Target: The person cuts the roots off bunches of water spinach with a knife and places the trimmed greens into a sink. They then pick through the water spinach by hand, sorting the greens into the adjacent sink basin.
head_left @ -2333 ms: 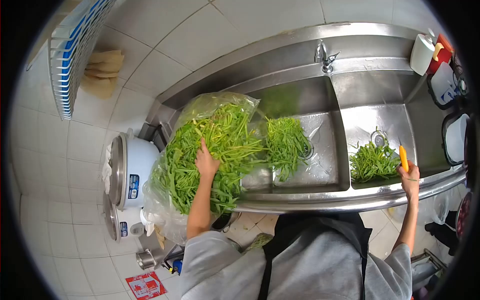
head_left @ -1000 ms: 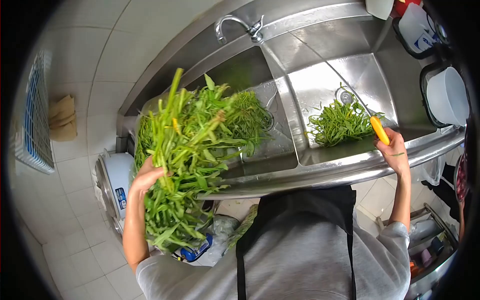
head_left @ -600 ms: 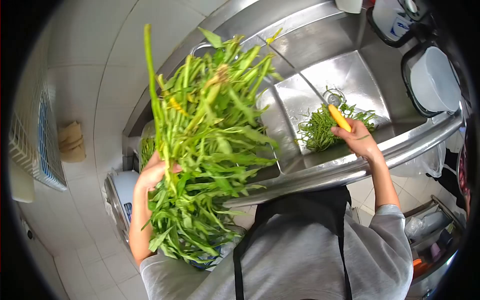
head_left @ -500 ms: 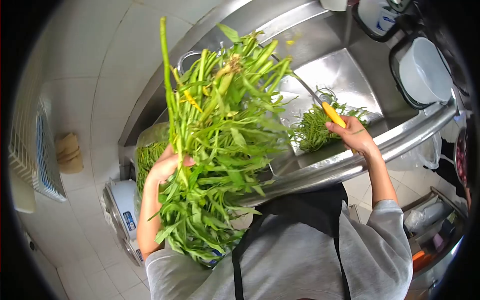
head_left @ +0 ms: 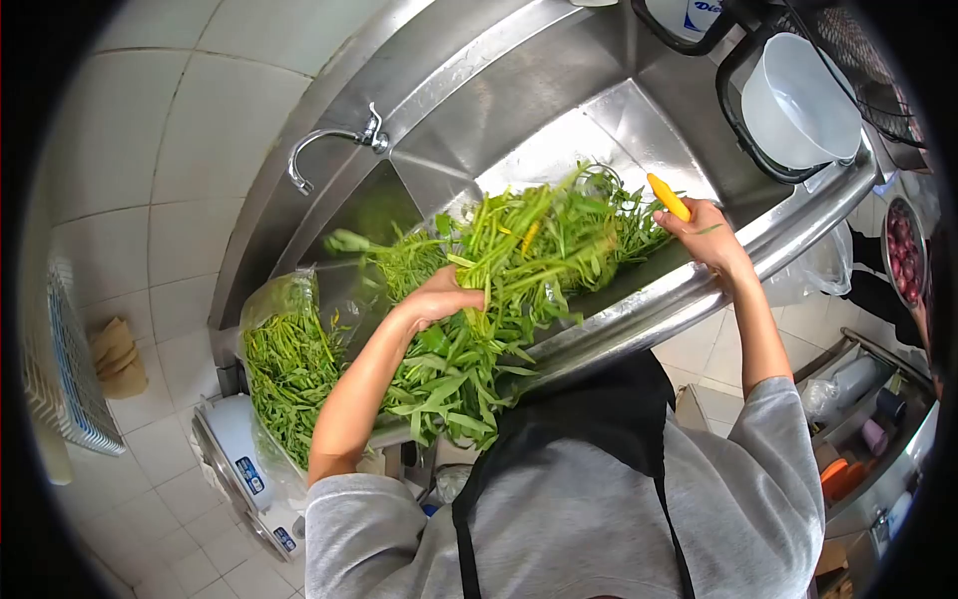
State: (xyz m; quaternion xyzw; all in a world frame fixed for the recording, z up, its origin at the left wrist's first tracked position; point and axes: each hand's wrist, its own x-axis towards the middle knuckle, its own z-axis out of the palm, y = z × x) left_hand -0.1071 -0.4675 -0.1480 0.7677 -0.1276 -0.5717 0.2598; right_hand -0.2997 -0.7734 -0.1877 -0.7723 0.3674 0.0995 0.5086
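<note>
Left hand [head_left: 442,298] is seen in the head view clenched around the middle of a large bunch of greens [head_left: 499,290], which is held aslant above the steel sink [head_left: 559,130]. From the hand, the stalk ends are pointed up and away over the sink's basins, while the leafy ends are hung down toward the person's body and over the sink's front rim [head_left: 699,285]. The right hand [head_left: 711,238] is closed on a knife with a yellow handle [head_left: 669,197], and it is held above the front rim, just beside the far tips of the bunch. The knife's blade is hidden among the greens. More greens are kept in a clear plastic bag [head_left: 284,364] at the left end of the sink, close to the left forearm. A curved tap [head_left: 329,150] is mounted on the back wall of the sink. A white bowl [head_left: 798,100] is set in a dark rack beyond the right hand. A white rice cooker [head_left: 239,469] is stood on the floor below the bag.
</note>
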